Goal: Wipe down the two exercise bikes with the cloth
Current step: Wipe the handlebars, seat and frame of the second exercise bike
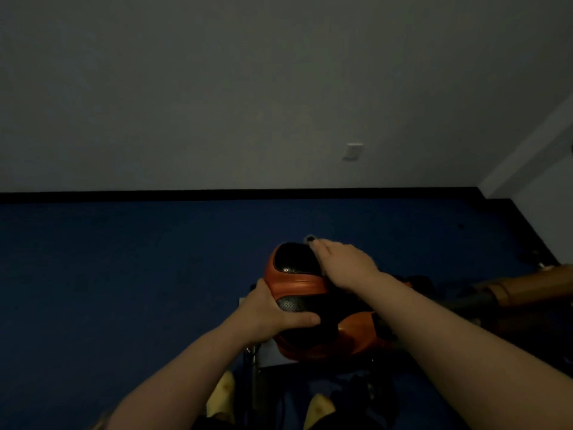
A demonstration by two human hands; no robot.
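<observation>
Low at centre, an orange-and-black bike saddle (297, 283) runs near to far; left hand (273, 315) grips its near-left edge, right hand (344, 268) rests at the far tip, fingers curled; cloth unclear.

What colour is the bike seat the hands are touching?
The seat is orange with black, dotted-looking panels, seen in the head view.

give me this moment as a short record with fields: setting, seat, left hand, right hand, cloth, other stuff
setting: dim room, blue floor, grey wall
seat: orange and black bike seat, seen from above
left hand: left hand grips the seat's near left side, thumb on top
right hand: right hand lies on the seat's far right part
cloth: cannot tell; only a small grey bit shows at the fingertips
other stuff: orange tube at right; wall plate
</observation>
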